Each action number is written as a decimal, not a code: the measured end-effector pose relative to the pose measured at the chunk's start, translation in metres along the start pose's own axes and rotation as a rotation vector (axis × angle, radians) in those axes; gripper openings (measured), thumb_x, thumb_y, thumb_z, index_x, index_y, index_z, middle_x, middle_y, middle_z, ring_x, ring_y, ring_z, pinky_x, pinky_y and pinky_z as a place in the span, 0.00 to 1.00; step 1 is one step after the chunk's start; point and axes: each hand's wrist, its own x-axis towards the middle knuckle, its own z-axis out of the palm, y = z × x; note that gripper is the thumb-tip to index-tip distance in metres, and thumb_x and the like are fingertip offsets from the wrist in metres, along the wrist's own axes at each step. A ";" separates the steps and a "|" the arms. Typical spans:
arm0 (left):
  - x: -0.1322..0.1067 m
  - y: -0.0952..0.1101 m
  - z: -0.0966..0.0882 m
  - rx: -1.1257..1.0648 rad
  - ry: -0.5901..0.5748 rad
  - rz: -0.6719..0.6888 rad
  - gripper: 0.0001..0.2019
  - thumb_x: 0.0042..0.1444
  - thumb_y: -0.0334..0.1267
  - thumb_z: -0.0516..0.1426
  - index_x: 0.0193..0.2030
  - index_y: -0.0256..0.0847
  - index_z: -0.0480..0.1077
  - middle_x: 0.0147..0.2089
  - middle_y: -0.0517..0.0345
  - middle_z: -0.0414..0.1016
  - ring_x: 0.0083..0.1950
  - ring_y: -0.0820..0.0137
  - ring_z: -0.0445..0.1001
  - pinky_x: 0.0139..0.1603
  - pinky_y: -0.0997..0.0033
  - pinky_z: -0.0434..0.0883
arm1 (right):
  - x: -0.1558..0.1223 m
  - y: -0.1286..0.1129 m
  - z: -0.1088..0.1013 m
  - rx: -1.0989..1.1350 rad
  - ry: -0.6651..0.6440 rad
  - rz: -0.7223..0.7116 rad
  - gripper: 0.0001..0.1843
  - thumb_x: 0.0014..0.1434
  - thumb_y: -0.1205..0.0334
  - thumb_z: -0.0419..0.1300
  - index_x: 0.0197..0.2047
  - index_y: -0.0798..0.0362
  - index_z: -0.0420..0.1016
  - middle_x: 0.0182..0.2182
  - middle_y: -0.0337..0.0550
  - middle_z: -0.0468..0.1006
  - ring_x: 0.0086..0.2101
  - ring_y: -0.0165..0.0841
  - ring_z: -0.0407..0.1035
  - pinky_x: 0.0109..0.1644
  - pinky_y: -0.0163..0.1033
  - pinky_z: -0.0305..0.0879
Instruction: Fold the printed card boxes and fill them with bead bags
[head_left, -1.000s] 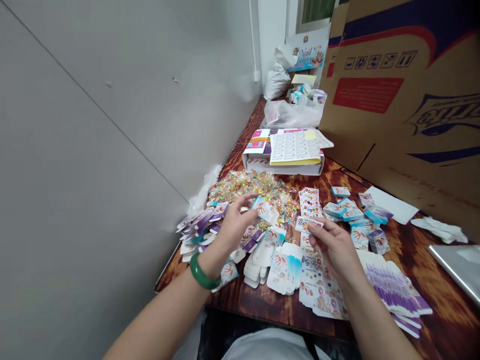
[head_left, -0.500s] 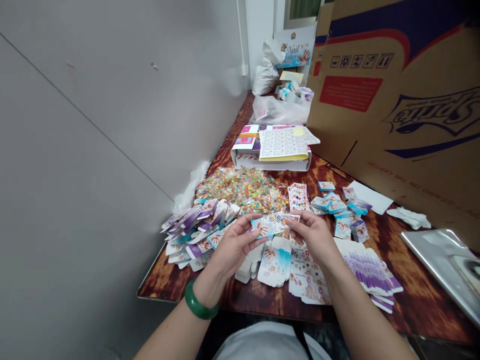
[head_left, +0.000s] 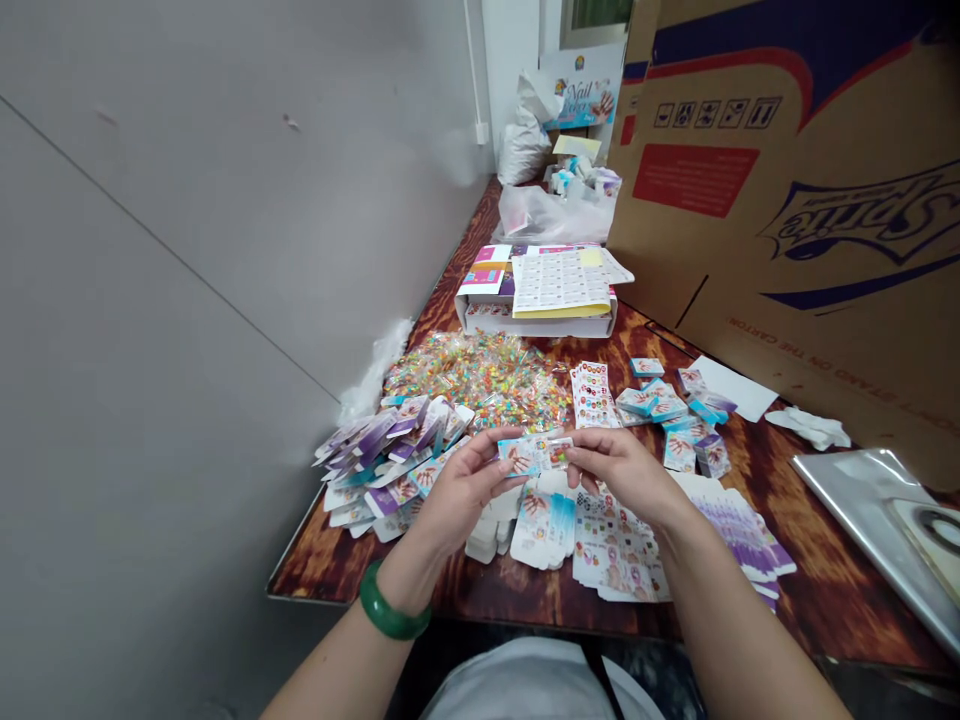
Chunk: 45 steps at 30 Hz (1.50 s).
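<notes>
My left hand [head_left: 474,485] pinches a small flat blue-and-white nail sticker box [head_left: 520,458] with a printed hand on it. At the right end of this box, my right hand [head_left: 611,465] grips a small clear packet of colourful candies [head_left: 560,453] between thumb and fingers. The packet meets the box's end; how far it sits inside I cannot tell. Below the hands lie flattened blue-and-white boxes [head_left: 536,525] and sheets of stickers [head_left: 619,545]. Just behind them spreads a heap of similar candy packets [head_left: 480,375].
Purple and blue cartons [head_left: 397,455] are piled at the left by the wall. Small filled-looking boxes [head_left: 664,405] lie to the right, near fanned purple cartons [head_left: 739,530]. A large cardboard carton [head_left: 720,240] stands at the right edge. A white box with label sheets [head_left: 562,285] is farther back.
My right hand has pulled slightly back from the box's end, and a candy packet now shows there where a patterned sticker sheet was. The view has shifted slightly.
</notes>
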 end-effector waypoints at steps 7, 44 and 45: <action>0.001 -0.004 0.003 0.036 -0.036 0.008 0.15 0.53 0.34 0.58 0.48 0.43 0.69 0.44 0.55 0.72 0.46 0.68 0.70 0.50 0.65 0.69 | 0.006 0.004 0.007 -0.035 0.145 -0.063 0.07 0.41 0.60 0.63 0.21 0.55 0.72 0.20 0.36 0.69 0.23 0.27 0.61 0.29 0.34 0.56; 0.013 0.010 0.008 0.253 -0.067 -0.238 0.10 0.46 0.39 0.62 0.35 0.37 0.74 0.35 0.56 0.74 0.38 0.71 0.73 0.44 0.68 0.69 | -0.002 -0.020 0.016 -0.806 0.024 -0.417 0.09 0.52 0.69 0.55 0.21 0.54 0.67 0.20 0.37 0.66 0.23 0.27 0.58 0.28 0.34 0.50; 0.014 0.010 0.009 0.226 -0.057 -0.226 0.09 0.45 0.38 0.62 0.34 0.37 0.74 0.35 0.56 0.74 0.37 0.71 0.73 0.44 0.67 0.69 | -0.001 -0.019 0.013 -0.688 0.019 -0.370 0.07 0.52 0.67 0.56 0.23 0.54 0.70 0.21 0.38 0.68 0.24 0.28 0.60 0.28 0.34 0.52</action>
